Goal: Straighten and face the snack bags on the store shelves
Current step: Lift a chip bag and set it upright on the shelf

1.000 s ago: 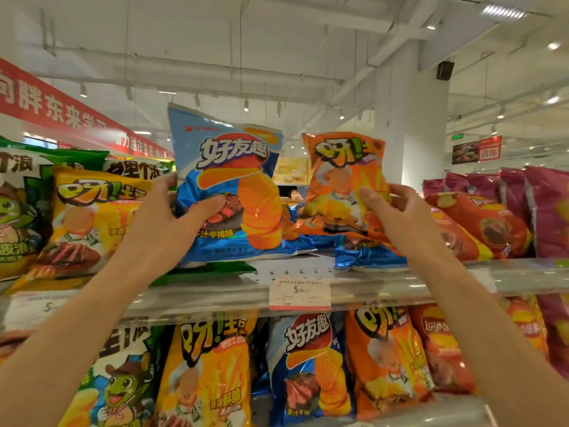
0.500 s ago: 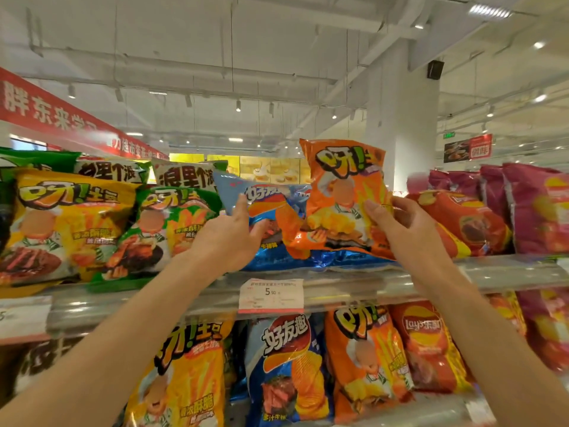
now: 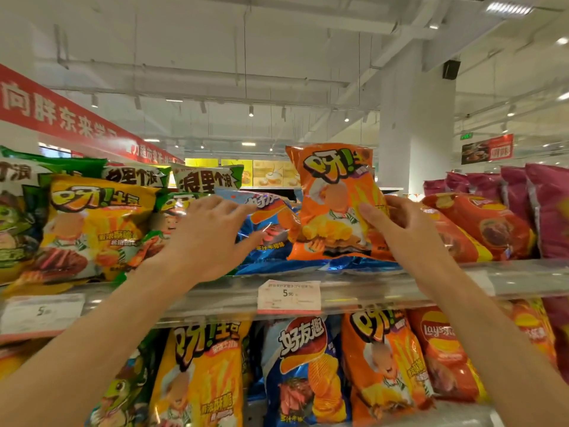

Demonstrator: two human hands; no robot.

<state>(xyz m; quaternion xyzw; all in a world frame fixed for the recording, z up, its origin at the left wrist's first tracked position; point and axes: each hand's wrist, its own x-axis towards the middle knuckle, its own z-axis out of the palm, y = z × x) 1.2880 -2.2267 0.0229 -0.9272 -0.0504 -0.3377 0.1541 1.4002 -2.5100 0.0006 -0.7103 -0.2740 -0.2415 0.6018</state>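
On top shelf: orange bag, upright, pinched by right hand; blue bag (lying flat) under left hand, fingers spread wide.

We are in a shop, a supermarket aisle. Across the middle of the frame runs a shelf with a clear front rail carrying price tags, one reading 5.90. Snack bags in yellow, green, blue, orange and red crowd this shelf and the one below. At upper left a red banner with white Chinese characters hangs overhead. Above we see an open white ceiling with track lights, a white pillar at right, and a promotional sign beyond it.
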